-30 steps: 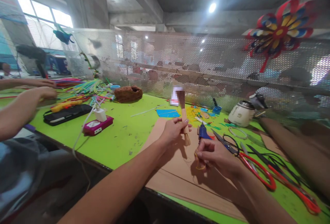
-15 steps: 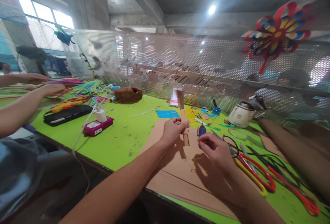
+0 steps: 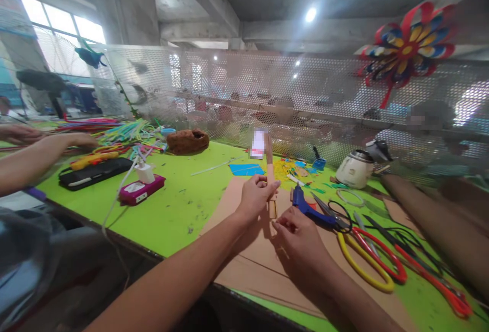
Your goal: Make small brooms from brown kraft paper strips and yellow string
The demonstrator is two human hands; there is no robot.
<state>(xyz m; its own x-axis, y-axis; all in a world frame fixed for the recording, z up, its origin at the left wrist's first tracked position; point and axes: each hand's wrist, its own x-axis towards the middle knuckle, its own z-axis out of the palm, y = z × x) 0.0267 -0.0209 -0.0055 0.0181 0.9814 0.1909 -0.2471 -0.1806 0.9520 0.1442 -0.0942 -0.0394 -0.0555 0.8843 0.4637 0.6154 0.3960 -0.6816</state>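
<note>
My left hand [image 3: 259, 195] is closed around a long, narrow brown strip, apparently cardboard [image 3: 271, 173], held upright with its darker end pointing away from me. Just below the strip's near end, my right hand [image 3: 296, 230] has thumb and fingertips pinched together; what they hold is too small to make out. Both hands are above brown cardboard sheets [image 3: 248, 263]. A blue glue gun [image 3: 311, 210] lies right of my hands, beside scissors with yellow handles [image 3: 367, 266] and scissors with red handles [image 3: 385, 260].
A co-worker's hands [image 3: 72, 143] reach over colourful strips [image 3: 126, 131] at left. A magenta power strip [image 3: 142, 189], a black case [image 3: 95, 173] and a brown hollow object [image 3: 187, 141] stand on the green table [image 3: 183, 194]. A white pot [image 3: 355, 169] and a perforated screen [image 3: 229, 87] are behind.
My right hand has moved left and down to the near end of the strip, uncovering the glue gun. My left hand keeps its hold. The whole view has shifted slightly.
</note>
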